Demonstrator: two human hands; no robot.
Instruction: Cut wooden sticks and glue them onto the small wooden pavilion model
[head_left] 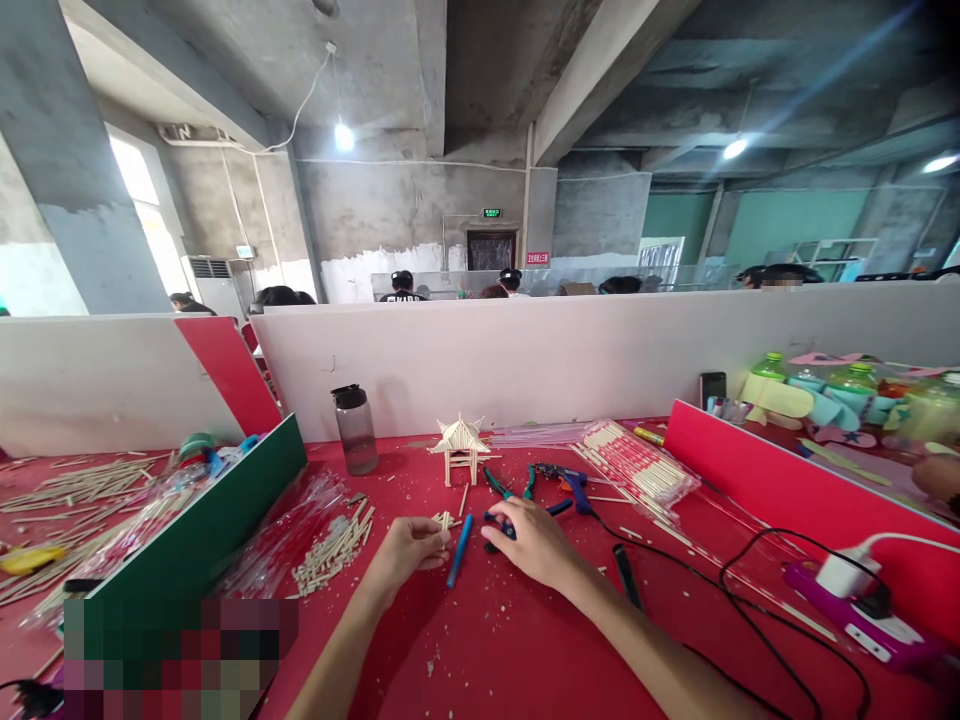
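My left hand (409, 552) rests on the red table (495, 630), fingers pinched round a small piece of joined wooden sticks (444, 520). My right hand (529, 540) lies over the blue handle of a tool (559, 508), fingers curled on it. A blue pen (459, 550) lies between the two hands. Behind them stands a small pavilion model of wooden sticks (460, 447). Green-handled pliers (510, 485) and a blue glue gun (571, 482) lie just beyond my right hand.
A dark water bottle (355, 428) stands at the back left. Cut stick pieces (334, 550) and plastic wrappers lie left; packs of chopsticks (641, 465) lie right. A black cable (750, 590) runs to a purple power strip (862, 610). Green (217, 520) and red (795, 500) dividers flank the table. People sit beyond the white partition.
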